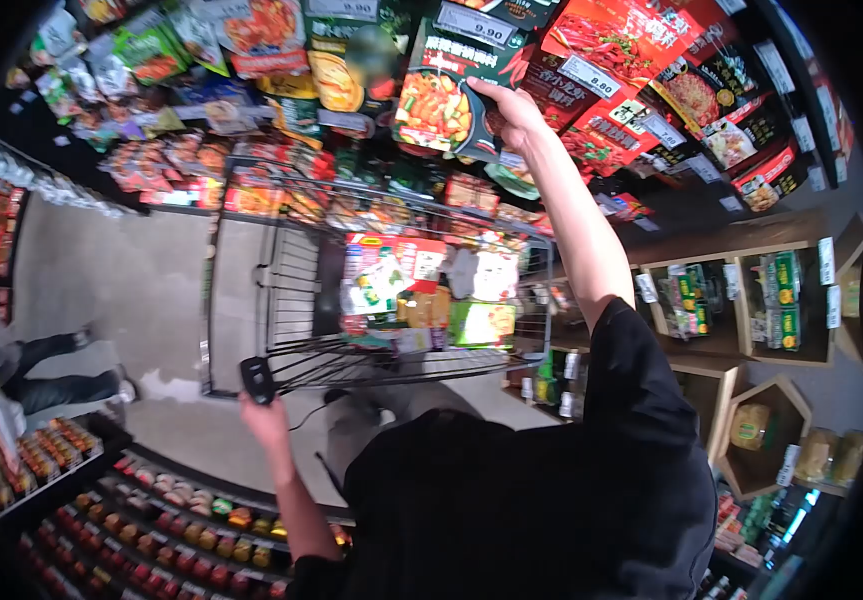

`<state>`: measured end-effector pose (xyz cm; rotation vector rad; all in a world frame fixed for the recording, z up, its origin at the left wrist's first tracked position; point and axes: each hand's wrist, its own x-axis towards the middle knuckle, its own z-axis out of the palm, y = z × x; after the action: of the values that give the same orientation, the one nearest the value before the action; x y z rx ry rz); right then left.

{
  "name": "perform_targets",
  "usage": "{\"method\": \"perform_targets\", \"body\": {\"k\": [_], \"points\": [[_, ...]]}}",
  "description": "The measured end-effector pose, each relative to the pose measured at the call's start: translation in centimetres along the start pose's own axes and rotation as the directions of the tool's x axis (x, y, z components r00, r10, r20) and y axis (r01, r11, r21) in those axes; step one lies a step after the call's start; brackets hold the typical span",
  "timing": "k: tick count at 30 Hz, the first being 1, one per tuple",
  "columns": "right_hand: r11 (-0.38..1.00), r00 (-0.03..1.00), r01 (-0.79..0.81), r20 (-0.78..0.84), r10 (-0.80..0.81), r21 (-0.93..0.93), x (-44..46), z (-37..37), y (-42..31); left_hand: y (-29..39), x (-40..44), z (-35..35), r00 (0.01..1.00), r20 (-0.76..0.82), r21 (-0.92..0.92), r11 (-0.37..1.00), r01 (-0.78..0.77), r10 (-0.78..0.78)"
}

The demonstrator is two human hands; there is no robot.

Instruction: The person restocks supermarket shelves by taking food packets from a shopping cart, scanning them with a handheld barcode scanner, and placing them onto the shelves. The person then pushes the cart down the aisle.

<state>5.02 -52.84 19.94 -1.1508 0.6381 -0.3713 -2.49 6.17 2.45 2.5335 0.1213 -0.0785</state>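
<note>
My right hand [516,115] reaches up to the shelf and pinches the right edge of a dark green seasoning packet [436,95] with a picture of a cooked dish. The thumb lies across its front; the other fingers are mostly hidden behind it. A price tag [476,25] sits just above the packet. Low on the left, my left hand [266,415] is closed at a black plastic corner piece [257,380] of the wire shopping cart [291,365], its fingers largely hidden. Inside the cart lie a red and white package [391,270] and a green package [481,325].
Red seasoning packets [621,45] hang right of my right hand. Wooden shelf boxes [686,350] with packaged goods stand on the right. Rows of jars [201,540] line the lower left. Another person's legs [61,375] show on the grey floor [111,270] at left.
</note>
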Motion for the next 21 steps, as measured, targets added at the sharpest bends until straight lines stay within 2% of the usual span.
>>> {"method": "perform_targets", "body": {"k": [2, 3, 4, 5, 6, 7, 8, 10, 11, 13, 15, 17, 18, 21], "points": [[0.999, 1.000, 0.005, -0.020, -0.006, -0.047, -0.5, 0.2, 0.0, 1.3, -0.2, -1.1, 0.990, 0.098, 0.003, 0.994, 0.105, -0.105], [0.997, 0.999, -0.011, -0.039, 0.009, -0.070, -0.6, 0.1, 0.1, -0.5, -0.1, -0.5, 0.995, 0.100, -0.042, 0.999, 0.034, -0.029], [0.998, 0.999, -0.032, -0.017, 0.031, -0.059, -0.4, 0.2, 0.2, -1.2, -0.3, -0.4, 0.994, 0.099, -0.051, 0.997, 0.058, -0.052], [0.997, 0.998, -0.064, 0.000, 0.064, -0.050, -0.7, 0.2, 0.3, -3.4, -0.7, 0.5, 0.999, 0.048, 0.047, 0.999, 0.008, -0.010], [0.986, 0.997, -0.065, -0.043, 0.059, -0.155, -1.9, 1.2, -0.1, -4.3, -0.5, 0.3, 0.993, 0.106, 0.000, 0.998, 0.058, -0.058], [0.980, 0.997, -0.053, -0.072, 0.039, -0.193, -2.5, 1.7, -0.1, -9.7, -1.0, 2.2, 0.999, 0.024, 0.083, 0.996, -0.029, 0.027], [0.981, 0.998, -0.026, -0.063, 0.014, -0.191, -2.3, 1.8, 0.0, -9.9, -1.6, 2.2, 0.995, 0.032, -0.138, 0.986, 0.098, -0.095], [0.981, 0.996, -0.023, -0.089, 0.006, -0.190, -2.2, 1.5, 0.3, -12.4, -3.0, 2.6, 0.993, -0.036, -0.102, 0.988, -0.116, 0.113], [0.980, 0.993, -0.043, -0.115, 0.021, -0.192, -2.1, 1.5, 0.3, -11.8, -3.0, 2.7, 0.998, -0.017, -0.162, 0.985, -0.059, 0.057], [0.967, 0.990, -0.024, -0.141, -0.012, -0.253, -2.5, 1.9, 0.5, -8.2, -1.9, 0.7, 0.964, -0.034, 0.168, 0.952, -0.254, 0.264], [0.968, 0.993, -0.091, -0.094, 0.070, -0.236, -2.4, 1.2, -0.1, -4.6, -0.9, -0.4, 0.974, 0.013, 0.196, 0.955, -0.223, 0.225], [0.952, 0.994, -0.045, -0.113, 0.011, -0.304, -2.4, 1.2, -0.1, -3.8, -0.1, -0.5, 0.960, 0.023, 0.238, 0.931, -0.277, 0.280], [0.948, 0.993, -0.027, -0.120, -0.012, -0.318, -2.5, 1.3, -0.2, -1.8, 0.2, -0.6, 0.971, 0.027, 0.111, 0.964, -0.241, 0.239], [0.951, 0.992, -0.030, -0.127, -0.010, -0.309, -2.9, 1.8, -0.8, -4.3, -0.5, -0.4, 0.966, 0.053, 0.129, 0.957, -0.258, 0.253]]}}
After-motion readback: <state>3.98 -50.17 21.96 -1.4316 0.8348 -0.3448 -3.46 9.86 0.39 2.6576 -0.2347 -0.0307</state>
